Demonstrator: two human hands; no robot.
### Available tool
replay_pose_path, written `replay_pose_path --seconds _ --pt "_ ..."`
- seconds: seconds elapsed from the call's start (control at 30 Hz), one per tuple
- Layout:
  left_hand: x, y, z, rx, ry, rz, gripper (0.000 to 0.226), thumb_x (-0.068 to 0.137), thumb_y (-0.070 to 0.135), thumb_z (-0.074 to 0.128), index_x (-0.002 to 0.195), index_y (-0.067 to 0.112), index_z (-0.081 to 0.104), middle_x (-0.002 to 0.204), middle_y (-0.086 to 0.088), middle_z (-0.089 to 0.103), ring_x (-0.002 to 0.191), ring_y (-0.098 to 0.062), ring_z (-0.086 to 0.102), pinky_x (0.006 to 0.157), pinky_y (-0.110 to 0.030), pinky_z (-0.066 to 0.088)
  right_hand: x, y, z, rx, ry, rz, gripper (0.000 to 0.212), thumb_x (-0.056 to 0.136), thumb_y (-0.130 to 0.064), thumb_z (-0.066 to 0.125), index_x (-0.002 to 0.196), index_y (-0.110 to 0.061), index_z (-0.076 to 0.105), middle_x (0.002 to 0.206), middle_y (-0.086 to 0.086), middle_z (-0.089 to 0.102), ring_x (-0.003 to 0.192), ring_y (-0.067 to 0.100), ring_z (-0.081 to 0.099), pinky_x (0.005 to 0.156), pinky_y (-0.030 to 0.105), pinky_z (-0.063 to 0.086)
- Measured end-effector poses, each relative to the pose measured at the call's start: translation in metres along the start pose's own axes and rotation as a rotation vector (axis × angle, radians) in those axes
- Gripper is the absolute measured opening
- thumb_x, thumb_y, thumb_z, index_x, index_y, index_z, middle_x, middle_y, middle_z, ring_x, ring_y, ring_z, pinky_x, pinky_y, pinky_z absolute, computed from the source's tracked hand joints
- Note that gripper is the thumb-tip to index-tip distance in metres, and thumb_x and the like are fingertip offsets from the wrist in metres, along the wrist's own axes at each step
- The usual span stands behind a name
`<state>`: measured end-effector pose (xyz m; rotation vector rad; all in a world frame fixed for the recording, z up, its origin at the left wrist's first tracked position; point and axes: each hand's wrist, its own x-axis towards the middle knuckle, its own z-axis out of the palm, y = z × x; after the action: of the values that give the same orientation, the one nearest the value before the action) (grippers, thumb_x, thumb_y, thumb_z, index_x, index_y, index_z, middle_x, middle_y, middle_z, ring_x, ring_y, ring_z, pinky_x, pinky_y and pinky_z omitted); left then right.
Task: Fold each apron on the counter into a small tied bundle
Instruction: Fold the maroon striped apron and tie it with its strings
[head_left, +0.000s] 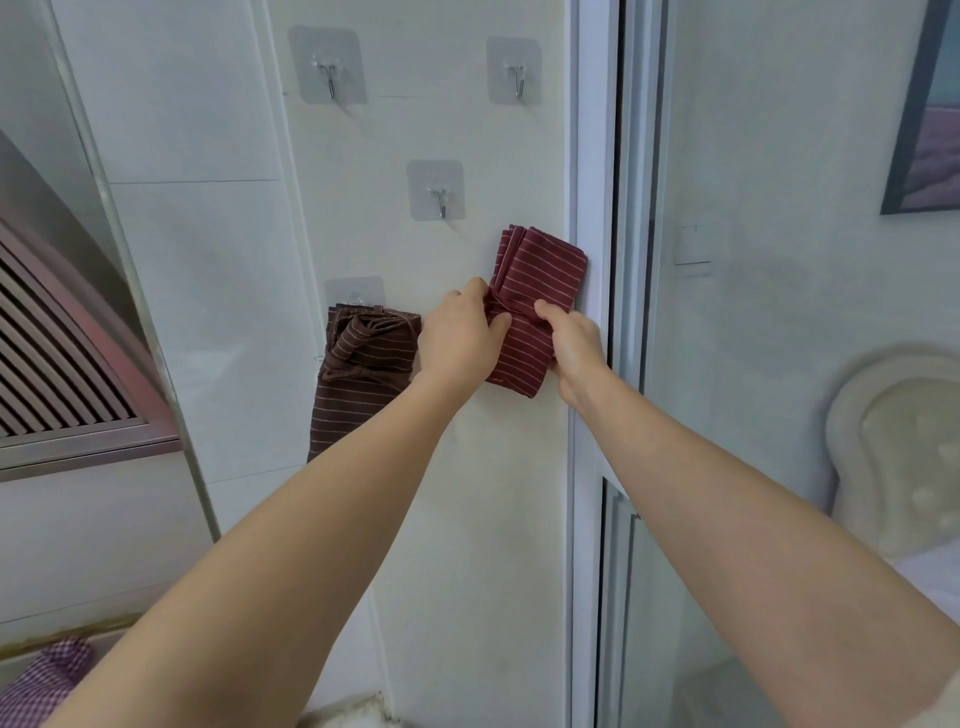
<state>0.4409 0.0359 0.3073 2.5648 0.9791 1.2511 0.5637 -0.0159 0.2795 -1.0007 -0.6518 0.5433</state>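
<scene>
While your left hand (457, 340) pinches its middle, your right hand (574, 345) grips the red bundle (543, 275) (held between both).

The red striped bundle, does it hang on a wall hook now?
No, the left hand and the right hand both grip the red striped bundle, and the nearest hook above it is bare.
</scene>
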Motion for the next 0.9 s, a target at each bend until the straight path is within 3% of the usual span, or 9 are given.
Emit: replay_pose_path --seconds 0.27,0.53,0.63,0.7,0.8,0.9 --pt "-0.012 -0.002 0.006 -0.015 0.006 -0.061 0.022 0.098 0.034 0.050 0.110 0.018 0.057 0.102 -0.004 0.064 0.090 -0.027 0.060 0.068 -0.036 0.046 -0.014 0.011 -0.004 -0.001 0.008 0.020 0.022 0.096 -0.027 0.060 0.114 -0.014 0.062 0.102 0.004 0.071 0.086 0.015 0.070 0.058 0.023 0.054" --pt "-0.035 0.000 0.008 -0.011 -0.069 -0.110 0.037 0.098 0.038 0.049 0.126 0.015 0.050 0.113 -0.009 0.054 0.099 -0.030 0.057 0.072 -0.033 0.039 -0.030 0.030 -0.008 -0.041 -0.002 0.027 0.026 0.097 -0.042 0.055 0.114 -0.026 0.064 0.106 0.000 0.073 0.095 0.015 0.071 0.078 0.032 0.058" --pt "-0.046 -0.002 0.011 -0.043 -0.127 -0.146 0.040 0.097 0.040 0.051 0.125 0.012 0.048 0.111 -0.009 0.053 0.095 -0.026 0.054 0.075 -0.033 0.039 -0.037 0.040 -0.014 -0.119 -0.022 0.107 0.025 0.095 -0.043 0.059 0.113 -0.025 0.064 0.106 0.000 0.073 0.097 0.016 0.070 0.087 0.035 0.057" --pt "-0.054 -0.003 0.014 -0.064 -0.160 -0.165 0.041 0.096 0.039 0.053 0.127 0.012 0.046 0.112 -0.008 0.052 0.091 -0.022 0.050 0.075 -0.032 0.037 -0.046 0.048 -0.020 -0.156 -0.040 0.189 0.024 0.094 -0.041 0.061 0.110 -0.024 0.065 0.106 0.002 0.072 0.093 0.017 0.070 0.084 0.035 0.058" --pt "-0.070 -0.007 0.015 -0.098 -0.183 -0.203 0.043 0.095 0.038 0.053 0.129 0.012 0.046 0.119 -0.010 0.052 0.100 -0.026 0.055 0.080 -0.032 0.042 -0.066 0.060 -0.026 -0.137 -0.082 0.306 0.021 0.096 -0.035 0.058 0.110 -0.019 0.062 0.098 0.007 0.072 0.080 0.017 0.069 0.076 0.031 0.058" --pt "-0.092 -0.015 0.017 -0.052 -0.252 -0.268 0.048 0.097 0.036 0.051 0.138 0.011 0.042 0.128 -0.012 0.052 0.109 -0.029 0.057 0.088 -0.036 0.049 -0.088 0.076 -0.029 -0.218 -0.132 0.392 0.022 0.099 -0.026 0.053 0.115 -0.014 0.061 0.094 0.006 0.071 0.078 0.015 0.066 0.075 0.028 0.055"
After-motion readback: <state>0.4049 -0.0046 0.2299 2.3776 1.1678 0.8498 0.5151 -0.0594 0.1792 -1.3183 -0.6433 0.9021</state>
